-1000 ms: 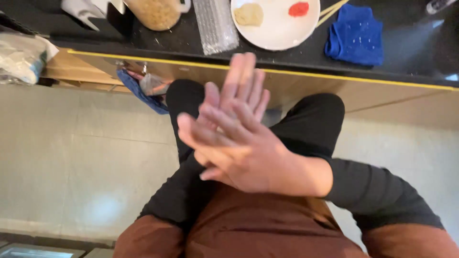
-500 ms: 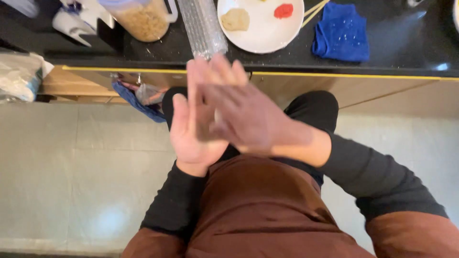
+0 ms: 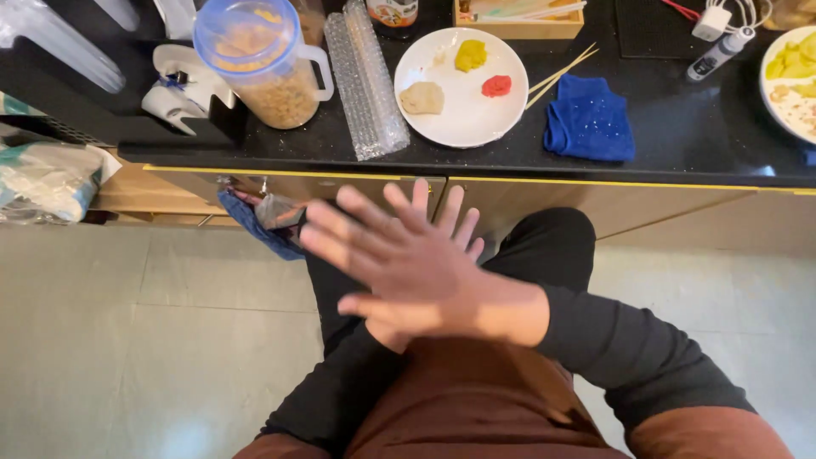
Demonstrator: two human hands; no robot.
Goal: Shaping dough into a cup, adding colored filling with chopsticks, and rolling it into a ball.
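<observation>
From the head view, the right hand [image 3: 399, 268] lies flat with fingers spread wide, pressed palm down across the left hand [image 3: 442, 225], whose fingertips peek out at twelve o'clock; neither holds anything that can be seen. Half a second ago the palms were stacked more upright and nearer the counter edge; now the right hand has slid toward nine o'clock, so the palms are rubbing together. At twelve o'clock sits a white plate [image 3: 510, 110] with three dough lumps, a blue cloth [image 3: 589, 127] at one o'clock, a lidded jug [image 3: 263, 64] at eleven.
</observation>
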